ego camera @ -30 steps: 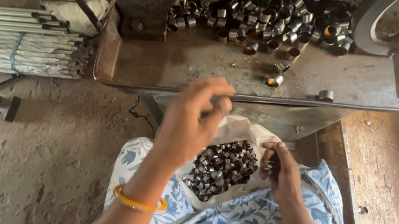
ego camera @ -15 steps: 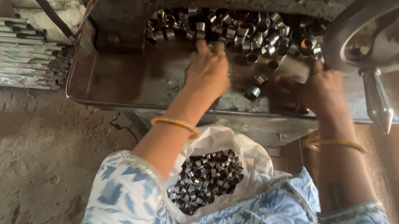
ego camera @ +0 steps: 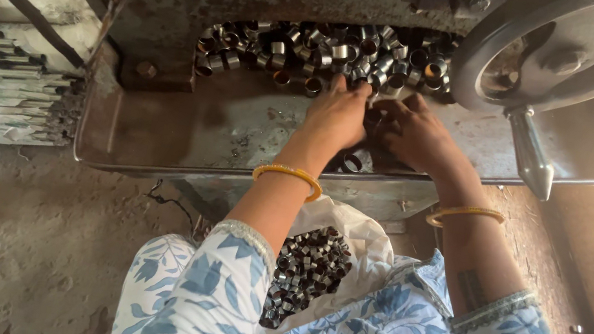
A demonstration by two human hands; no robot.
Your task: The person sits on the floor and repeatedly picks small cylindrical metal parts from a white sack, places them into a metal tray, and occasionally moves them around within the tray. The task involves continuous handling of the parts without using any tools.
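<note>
Both hands are at the near edge of the heap of short metal rings (ego camera: 331, 49), which lies along the far side of a rusted steel tray (ego camera: 160, 129) under the machine body. The left hand (ego camera: 337, 114) lies palm down, fingers curled into the rings; the right hand (ego camera: 417, 134) lies just beside it, fingers bent towards the same spot. Whether either hand has actually closed on a ring cannot be told, as the fingertips are hidden among the pieces. One loose ring (ego camera: 351, 161) lies on the tray near the left wrist. An open white sack (ego camera: 360, 245) in the lap, near side, holds more rings (ego camera: 309, 268).

Hazards noted:
- Cut ends of the rings may carry burrs; bare fingers raking the heap risk nicks.
- The large handwheel (ego camera: 562, 50) and its hanging handle (ego camera: 533, 153) stand just right of the right forearm; a lifted arm could strike the handle, or the wheel could turn if knocked.
- The bangles (ego camera: 287, 176) on both wrists could catch on the tray lip.
- Rings carried from the far heap to the sack pass over the tray lip and the lap; a loose handful would likely scatter to the dirt floor (ego camera: 23, 243), where stray pieces already lie at the near right.
- The sack mouth sags open without support and could tip.
</note>
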